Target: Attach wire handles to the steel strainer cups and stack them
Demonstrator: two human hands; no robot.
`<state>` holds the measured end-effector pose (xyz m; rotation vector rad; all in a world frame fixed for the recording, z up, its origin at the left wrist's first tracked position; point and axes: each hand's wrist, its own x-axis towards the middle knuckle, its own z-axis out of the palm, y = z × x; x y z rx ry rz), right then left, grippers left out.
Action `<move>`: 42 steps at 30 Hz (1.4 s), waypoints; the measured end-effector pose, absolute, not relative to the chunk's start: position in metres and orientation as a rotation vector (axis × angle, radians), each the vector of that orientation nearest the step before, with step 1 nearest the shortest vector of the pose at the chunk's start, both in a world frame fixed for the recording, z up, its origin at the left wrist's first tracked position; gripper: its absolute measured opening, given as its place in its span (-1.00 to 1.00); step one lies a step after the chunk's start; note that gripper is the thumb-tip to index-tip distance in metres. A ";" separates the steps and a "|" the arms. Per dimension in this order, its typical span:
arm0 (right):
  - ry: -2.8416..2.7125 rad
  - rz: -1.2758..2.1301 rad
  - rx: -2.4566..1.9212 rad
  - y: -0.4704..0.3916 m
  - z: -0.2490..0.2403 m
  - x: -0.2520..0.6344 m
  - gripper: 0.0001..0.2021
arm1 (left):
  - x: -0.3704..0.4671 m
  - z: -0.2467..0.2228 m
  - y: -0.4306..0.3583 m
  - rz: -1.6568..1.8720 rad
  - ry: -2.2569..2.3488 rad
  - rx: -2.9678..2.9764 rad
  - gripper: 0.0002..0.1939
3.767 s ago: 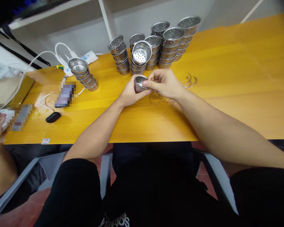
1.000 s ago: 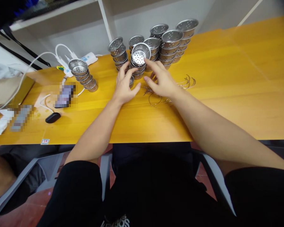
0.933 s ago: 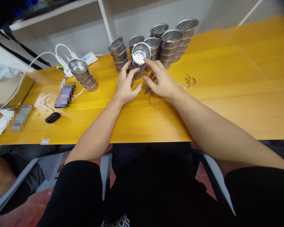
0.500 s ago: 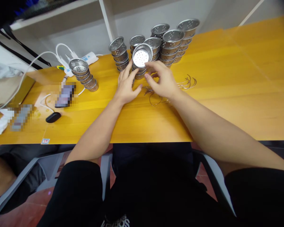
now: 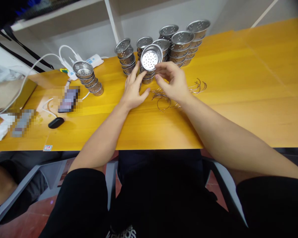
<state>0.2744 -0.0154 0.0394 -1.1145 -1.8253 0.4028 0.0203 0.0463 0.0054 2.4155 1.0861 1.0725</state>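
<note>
A shiny perforated metal cup [image 5: 151,59] tops a stack in front of the other stacks, tilted toward me. My left hand [image 5: 134,90] is spread at the left side of this stack, its fingertips at the lower cups. To the right, my right hand [image 5: 172,81] has thumb and index finger curved close to the top cup's rim, with a gap between them. Thin curved wires [image 5: 164,102] lie on the table beneath and beside my right hand. Behind stand several more cup stacks [image 5: 181,46].
Another cup stack [image 5: 89,79] stands at the left, near a white power strip [image 5: 95,60] with cables. A blurred phone [image 5: 69,99], a black mouse-like object [image 5: 56,123] and a cardboard box [image 5: 12,89] lie farther left. A person's leg [image 5: 1,185] shows at lower left.
The top cup has shifted slightly right and tilts a little more toward me. My right hand has moved slightly right; my left hand has barely moved.
</note>
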 end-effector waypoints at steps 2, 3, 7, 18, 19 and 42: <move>-1.788 0.429 -1.114 -0.017 0.043 0.273 -0.20 | 0.021 0.007 0.046 1.121 1.084 2.404 -0.27; -1.758 0.447 -1.111 -0.017 0.045 0.273 -0.19 | 0.021 0.007 0.046 1.147 1.087 2.392 -0.26; -1.720 0.483 -1.113 -0.022 0.052 0.275 -0.14 | 0.021 0.008 0.049 1.230 1.100 2.322 -0.02; -1.884 0.490 -1.083 -0.039 0.059 0.285 -0.36 | 0.008 0.012 0.048 1.181 1.068 2.407 0.10; -1.877 0.483 -1.072 -0.040 0.060 0.285 -0.37 | 0.009 0.014 0.046 1.191 1.059 2.413 0.11; -2.107 0.358 -1.662 -0.015 0.086 0.378 -0.72 | -0.004 -0.004 0.062 1.300 1.133 2.320 0.11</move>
